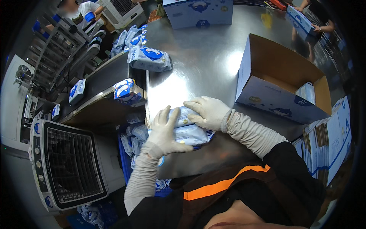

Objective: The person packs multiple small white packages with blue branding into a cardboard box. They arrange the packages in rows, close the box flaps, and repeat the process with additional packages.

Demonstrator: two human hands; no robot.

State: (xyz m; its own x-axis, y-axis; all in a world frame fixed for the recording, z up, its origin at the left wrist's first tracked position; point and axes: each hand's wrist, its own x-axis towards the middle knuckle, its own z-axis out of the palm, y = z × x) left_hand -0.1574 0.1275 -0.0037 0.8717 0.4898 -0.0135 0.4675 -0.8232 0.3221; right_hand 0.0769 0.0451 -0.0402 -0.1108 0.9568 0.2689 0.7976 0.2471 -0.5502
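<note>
Two light-blue soft packs of wipes lie side by side on the steel table [188, 160] before me. My left hand [163, 131], in a white glove, presses against their left ends, its thumb along the nearer pack [191, 135]. Across the farther pack [182, 116] reach the fingers of my right hand [210, 111], gloved as well. Both hands together clasp the pair. To the right stands an open cardboard box [281, 91], blue-printed outside, with a pack [306, 93] visible inside at its right end.
A conveyor [100, 75] at left carries packs; one pack [150, 58] lies where it meets the table. Flattened cartons [328, 140] stack at right. An air cooler [74, 166] stands at lower left beside a blue crate [124, 156] of packs. A co-worker's hands hold a box [301, 21] at far right.
</note>
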